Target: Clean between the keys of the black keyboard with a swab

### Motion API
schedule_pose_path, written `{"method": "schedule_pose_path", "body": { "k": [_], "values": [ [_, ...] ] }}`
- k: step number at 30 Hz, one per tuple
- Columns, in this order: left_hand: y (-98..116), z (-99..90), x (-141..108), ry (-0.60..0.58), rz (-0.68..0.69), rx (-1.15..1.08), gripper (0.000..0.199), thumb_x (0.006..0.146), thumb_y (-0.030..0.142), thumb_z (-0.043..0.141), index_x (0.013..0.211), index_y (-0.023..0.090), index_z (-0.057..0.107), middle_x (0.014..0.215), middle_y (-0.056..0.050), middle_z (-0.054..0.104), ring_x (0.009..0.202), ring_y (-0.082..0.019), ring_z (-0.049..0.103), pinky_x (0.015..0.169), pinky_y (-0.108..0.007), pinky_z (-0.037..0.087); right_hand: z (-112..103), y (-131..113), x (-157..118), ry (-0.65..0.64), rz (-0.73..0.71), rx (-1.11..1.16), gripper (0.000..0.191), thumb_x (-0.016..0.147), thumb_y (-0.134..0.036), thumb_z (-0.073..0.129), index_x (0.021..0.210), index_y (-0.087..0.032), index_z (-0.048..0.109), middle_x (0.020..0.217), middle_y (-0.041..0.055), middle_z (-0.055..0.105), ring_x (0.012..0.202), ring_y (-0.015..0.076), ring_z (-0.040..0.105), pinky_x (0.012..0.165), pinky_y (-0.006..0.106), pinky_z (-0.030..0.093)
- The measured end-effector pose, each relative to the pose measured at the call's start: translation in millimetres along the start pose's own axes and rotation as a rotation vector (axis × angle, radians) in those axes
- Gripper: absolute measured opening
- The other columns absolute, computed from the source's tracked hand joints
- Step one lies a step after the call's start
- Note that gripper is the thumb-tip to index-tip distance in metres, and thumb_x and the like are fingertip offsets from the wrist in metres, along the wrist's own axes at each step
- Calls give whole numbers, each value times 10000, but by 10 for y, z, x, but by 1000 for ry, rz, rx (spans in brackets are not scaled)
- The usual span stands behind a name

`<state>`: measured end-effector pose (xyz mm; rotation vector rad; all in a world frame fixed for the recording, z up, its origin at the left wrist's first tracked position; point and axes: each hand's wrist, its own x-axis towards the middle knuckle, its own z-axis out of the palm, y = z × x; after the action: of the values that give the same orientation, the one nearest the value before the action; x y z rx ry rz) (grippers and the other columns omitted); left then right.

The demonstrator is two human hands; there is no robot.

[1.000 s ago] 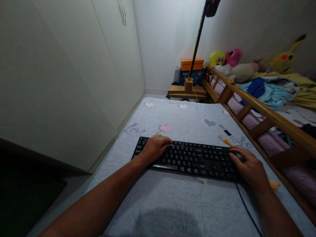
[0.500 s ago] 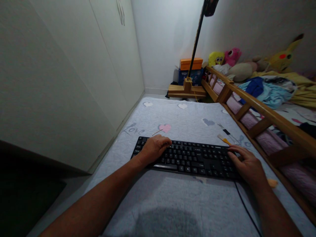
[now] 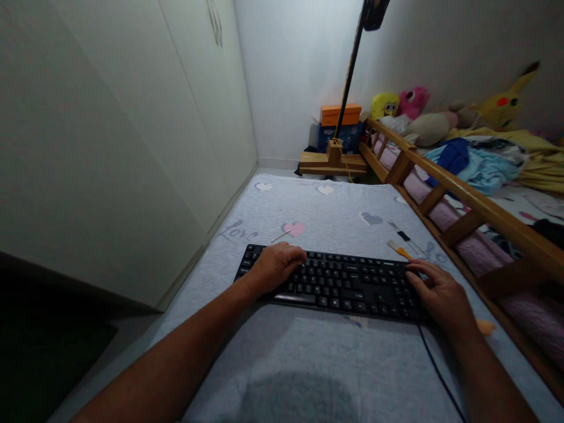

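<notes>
A black keyboard [image 3: 341,288] lies flat on the pale blue bed cover, its cable running off the near right side. Over its left half, my left hand [image 3: 278,264] is closed in a pinch. A small white tip shows below the fingertips, apparently a cotton swab [image 3: 303,264], touching or just above the keys. My right hand [image 3: 440,294] grips the keyboard's right end, thumb on top and fingers along the far corner. Just beyond the keyboard's far edge lies a thin white cotton swab [image 3: 281,235]. A brush with an orange handle [image 3: 400,251] rests near my right fingertips.
A slim tool with a black grip [image 3: 403,236] lies beyond the brush. An orange object [image 3: 486,327], partly hidden, is beside my right wrist. A wooden bed rail [image 3: 467,188] borders the right, a white wardrobe [image 3: 198,117] the left. A pole on a wooden base [image 3: 333,161] stands at the far end.
My left fingertips and the white tip have shifted very slightly over the keys. The keyboard and my right hand stay in place.
</notes>
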<state>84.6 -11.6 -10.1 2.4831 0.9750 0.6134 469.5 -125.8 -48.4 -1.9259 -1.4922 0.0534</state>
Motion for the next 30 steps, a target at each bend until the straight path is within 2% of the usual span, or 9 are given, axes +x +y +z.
{"method": "schedule_pose_path", "body": {
  "k": [11,30],
  "values": [
    [38,-69,-27,15,-38,0,134,899,133,576,905,206,688,811,-5,673,803,-159,620,769,-277,470,-9,-33,-3,11,-15,9,332,786,-521,556,876,-243,713,1116,84,724,1065,304,650,987,479,468],
    [-30,-191,-113,0,-100,9,133,893,121,561,915,204,662,867,-16,695,844,-174,639,779,-289,470,2,2,-5,14,-40,-9,334,807,-526,549,897,-247,710,1124,80,722,1085,306,642,989,489,466]
  ]
}}
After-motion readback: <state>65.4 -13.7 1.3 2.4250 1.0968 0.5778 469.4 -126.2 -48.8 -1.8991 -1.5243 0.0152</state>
